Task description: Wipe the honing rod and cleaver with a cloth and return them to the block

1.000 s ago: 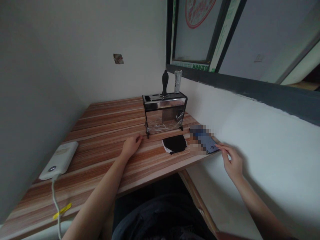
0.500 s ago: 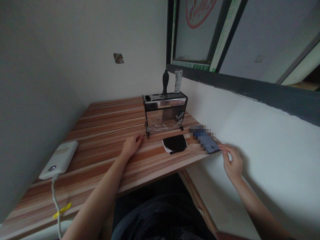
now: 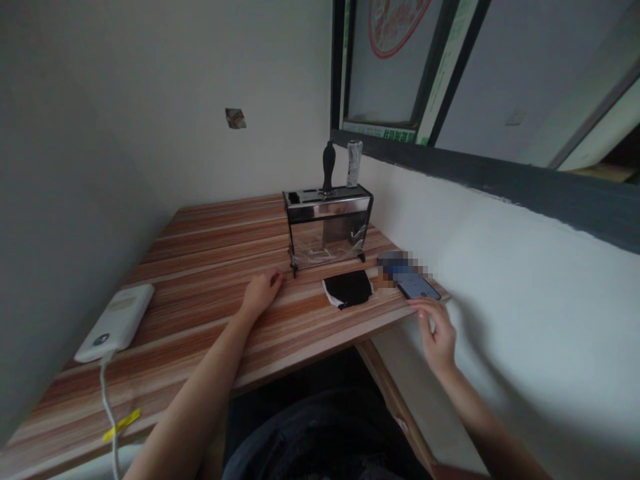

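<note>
My left hand (image 3: 261,292) rests on the wooden tabletop with its fingers curled in and nothing visible in them. Its fingertips are just left of a knife holder (image 3: 327,212) with a shiny metal top band and a clear front. A black handle (image 3: 329,167) and a pale wrapped handle (image 3: 354,163) stick up from the holder. At the table's front right edge, my right hand (image 3: 437,333) has its fingers stretched out and its thumb apart. Those fingertips are at the near edge of a smartphone (image 3: 420,288) lying flat, partly blurred. Whether they touch it, I cannot tell.
A black cloth-like piece (image 3: 349,289) with a white edge lies before the holder. On the left is a white power bank (image 3: 116,321) with a white cable (image 3: 106,393) and yellow tag (image 3: 121,425). A white wall (image 3: 510,267) bounds the table's right side.
My right hand has moved left along the phone's near end, from its right corner towards its left one. The phone's lower end appears slightly shifted. My left hand has stayed put.
</note>
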